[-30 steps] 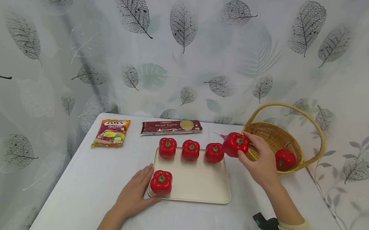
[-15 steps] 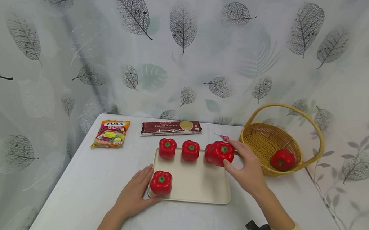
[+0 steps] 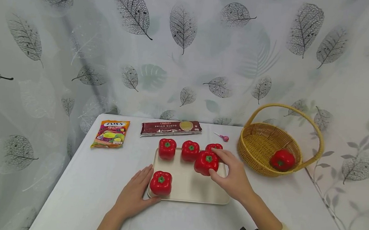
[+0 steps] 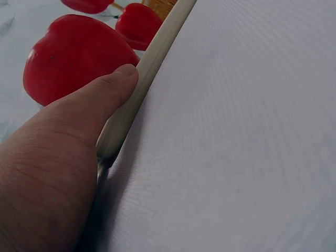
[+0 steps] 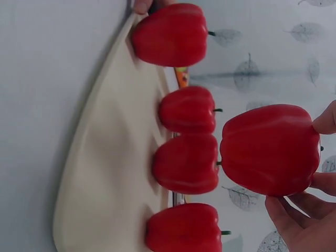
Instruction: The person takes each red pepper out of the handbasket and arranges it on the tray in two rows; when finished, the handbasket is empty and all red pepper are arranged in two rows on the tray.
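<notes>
My right hand (image 3: 234,176) pinches a red bell pepper (image 3: 205,164) by its upper part, thumb on one side and fingers on the other. In the right wrist view this pepper (image 5: 270,149) hangs above the level of the others. Below it lies a cream tray (image 3: 194,193) with three peppers in its back row, the right one (image 3: 214,146) partly hidden, and one pepper (image 3: 161,183) at the front left corner. My left hand (image 3: 134,194) rests at that corner, fingers straight along the left side. Its thumb (image 4: 113,86) touches the front rim in the left wrist view.
A wicker basket (image 3: 249,154) with a tall handle stands at the right and holds one red pepper (image 3: 283,160). Behind the tray lie a brown Primo Gusto packet (image 3: 171,128) and a lollipop (image 3: 224,138). A Fox's candy bag (image 3: 110,134) lies at the back left.
My right hand has carried the pepper leftward and toward me, from beside the basket to over the tray's middle. My left hand has stayed at the tray's corner.
</notes>
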Available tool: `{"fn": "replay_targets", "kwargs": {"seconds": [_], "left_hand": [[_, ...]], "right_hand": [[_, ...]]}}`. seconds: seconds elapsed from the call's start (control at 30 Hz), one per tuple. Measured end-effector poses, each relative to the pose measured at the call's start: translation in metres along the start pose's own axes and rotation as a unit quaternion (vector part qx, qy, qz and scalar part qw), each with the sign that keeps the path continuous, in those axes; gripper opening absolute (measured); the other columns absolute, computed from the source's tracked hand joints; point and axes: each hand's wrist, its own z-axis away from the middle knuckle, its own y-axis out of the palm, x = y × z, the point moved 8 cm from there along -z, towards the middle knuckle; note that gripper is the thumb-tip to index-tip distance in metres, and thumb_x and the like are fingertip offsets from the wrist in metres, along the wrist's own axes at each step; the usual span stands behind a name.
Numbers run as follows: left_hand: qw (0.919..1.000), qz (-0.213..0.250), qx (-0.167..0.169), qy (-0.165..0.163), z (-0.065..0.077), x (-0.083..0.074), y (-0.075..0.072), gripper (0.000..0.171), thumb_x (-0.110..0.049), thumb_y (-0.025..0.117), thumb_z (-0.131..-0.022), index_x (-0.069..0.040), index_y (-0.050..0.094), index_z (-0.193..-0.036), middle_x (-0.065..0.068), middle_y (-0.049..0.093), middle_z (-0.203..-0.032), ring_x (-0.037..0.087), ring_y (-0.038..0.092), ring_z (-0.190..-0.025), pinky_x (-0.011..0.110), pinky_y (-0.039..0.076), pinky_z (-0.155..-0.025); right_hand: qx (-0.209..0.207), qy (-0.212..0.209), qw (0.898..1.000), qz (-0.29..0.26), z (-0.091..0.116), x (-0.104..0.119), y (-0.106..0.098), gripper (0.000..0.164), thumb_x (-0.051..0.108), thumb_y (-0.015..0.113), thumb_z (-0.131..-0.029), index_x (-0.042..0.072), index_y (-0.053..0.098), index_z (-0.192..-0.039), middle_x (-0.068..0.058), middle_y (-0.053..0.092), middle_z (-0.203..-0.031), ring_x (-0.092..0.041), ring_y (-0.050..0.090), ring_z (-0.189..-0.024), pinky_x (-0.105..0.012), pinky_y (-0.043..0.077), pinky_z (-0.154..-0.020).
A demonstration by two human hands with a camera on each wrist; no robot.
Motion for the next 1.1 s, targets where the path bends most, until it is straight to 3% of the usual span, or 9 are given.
{"fn": "replay_targets", "kwargs": {"seconds": [0.47, 0.67, 1.1], "left_hand": [[0.9997, -0.011, -0.02, 0.013, 0.001, -0.003, -0.003, 0.115, -0.076, 0.077, -0.084, -0.013, 0.035, -0.171, 0.003, 0.035, -0.175, 0.023, 0.03, -0.161, 0.05, 0.029, -0.129], [0.9995, -0.01, -0.025, 0.015, 0.001, -0.003, -0.004, 0.115, -0.074, 0.079, -0.083, -0.013, 0.037, -0.171, 0.003, 0.037, -0.174, 0.023, 0.031, -0.161, 0.051, 0.03, -0.129], [1.0, -0.006, -0.003, 0.004, -0.001, 0.0, 0.0, 0.116, -0.077, 0.076, -0.084, -0.016, 0.031, -0.173, 0.001, 0.031, -0.177, 0.02, 0.025, -0.163, 0.048, 0.024, -0.13]], "right_hand": [[0.07, 0.001, 0.997, -0.046, 0.014, -0.003, 0.053, 0.072, 0.019, 0.092, -0.081, 0.014, 0.066, -0.148, -0.002, 0.065, -0.142, -0.024, 0.065, -0.125, -0.054, 0.064, -0.093], [0.101, 0.01, 0.994, -0.048, 0.02, -0.01, 0.072, 0.066, 0.02, 0.089, -0.087, 0.014, 0.066, -0.148, 0.0, 0.065, -0.142, -0.023, 0.065, -0.125, -0.051, 0.064, -0.096], [0.119, 0.029, 0.992, -0.037, 0.027, -0.016, 0.085, 0.067, 0.021, 0.088, -0.087, 0.013, 0.065, -0.149, 0.002, 0.065, -0.14, -0.02, 0.066, -0.123, -0.047, 0.063, -0.099]]}}
